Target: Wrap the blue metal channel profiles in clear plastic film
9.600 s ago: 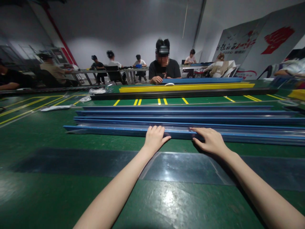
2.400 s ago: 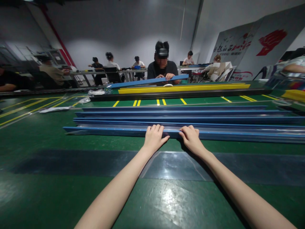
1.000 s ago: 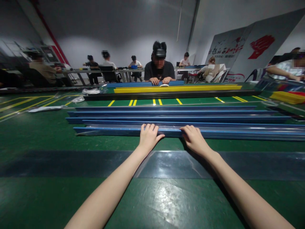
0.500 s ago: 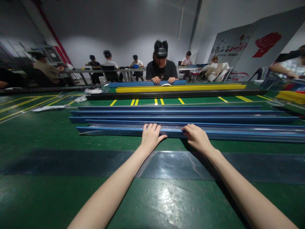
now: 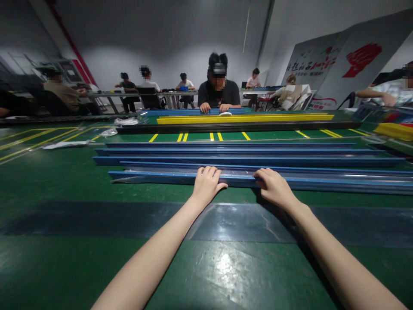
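A long blue channel strip (image 5: 167, 177) with raised edges lies across the table in front of me. My left hand (image 5: 208, 181) hooks its fingers over the near edge, with the thumb on the front side. To the right, my right hand (image 5: 272, 185) curls its fingers round the same edge; its thumb is partly hidden. A clear film lines the strip and sticks out at its left end. Just behind it lie more blue strips (image 5: 155, 160), parallel to it. Between my arms and beyond them stretches a flat transparent sheet (image 5: 238, 221).
Farther back are a black strip (image 5: 232, 126) and a yellow strip (image 5: 245, 119) on the green table (image 5: 206, 275). Across from me a co-worker (image 5: 218, 92) handles another blue strip. Crumpled clear plastic (image 5: 125, 122) lies at the back left. Yellow pieces (image 5: 395, 130) sit at the right edge.
The near blue strip has slid a little to the right, together with both my hands. The co-worker's hands opposite have shifted slightly left.
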### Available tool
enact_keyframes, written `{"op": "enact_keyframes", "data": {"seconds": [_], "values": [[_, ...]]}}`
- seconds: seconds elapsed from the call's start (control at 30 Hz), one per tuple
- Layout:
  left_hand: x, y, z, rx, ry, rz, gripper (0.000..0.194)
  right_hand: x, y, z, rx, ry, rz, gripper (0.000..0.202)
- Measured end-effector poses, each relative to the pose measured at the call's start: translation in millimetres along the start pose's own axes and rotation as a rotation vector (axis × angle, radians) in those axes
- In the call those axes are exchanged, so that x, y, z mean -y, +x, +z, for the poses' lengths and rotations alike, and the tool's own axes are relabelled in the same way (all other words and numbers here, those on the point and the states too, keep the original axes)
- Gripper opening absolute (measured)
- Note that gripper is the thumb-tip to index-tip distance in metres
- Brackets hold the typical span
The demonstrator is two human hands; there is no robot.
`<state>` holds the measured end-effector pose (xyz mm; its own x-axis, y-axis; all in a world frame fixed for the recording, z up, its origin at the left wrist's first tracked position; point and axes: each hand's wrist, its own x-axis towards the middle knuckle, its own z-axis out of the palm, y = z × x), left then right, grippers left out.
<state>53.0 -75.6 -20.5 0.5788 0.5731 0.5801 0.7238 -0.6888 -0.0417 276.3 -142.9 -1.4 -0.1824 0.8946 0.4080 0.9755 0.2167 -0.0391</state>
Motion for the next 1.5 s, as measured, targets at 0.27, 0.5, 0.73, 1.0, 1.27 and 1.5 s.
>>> {"op": "enact_keyframes", "data": {"seconds": [0.27, 0.5, 0.73, 1.0, 1.27, 1.5], "values": [[0.0, -0.4, -0.7, 0.027, 0.019, 0.007, 0.035, 5.9, 2.9, 6.4, -0.01, -0.01, -0.037, 0.025], [-0.8, -0.4, -2.3, 0.045, 0.03, 0.004, 0.035, 12.2, 4.7, 12.6, -0.031, -0.059, -0.052, 0.029], [-1.4, -0.9, -2.7, 0.053, 0.031, -0.005, 0.033, 12.6, 2.4, 16.3, -0.047, -0.061, -0.023, 0.033], [-1.5, -1.0, -3.4, 0.066, 0.048, -0.01, 0.035, 15.4, 1.7, 15.1, -0.053, -0.084, 0.018, 0.036], [-1.4, -1.0, -2.8, 0.067, 0.052, -0.01, 0.036, 15.0, 0.9, 16.5, -0.078, -0.099, -0.008, 0.039], [-1.4, -1.2, -2.5, 0.066, 0.054, -0.012, 0.036, 14.1, 0.4, 18.7, -0.099, -0.092, -0.018, 0.04]]}}
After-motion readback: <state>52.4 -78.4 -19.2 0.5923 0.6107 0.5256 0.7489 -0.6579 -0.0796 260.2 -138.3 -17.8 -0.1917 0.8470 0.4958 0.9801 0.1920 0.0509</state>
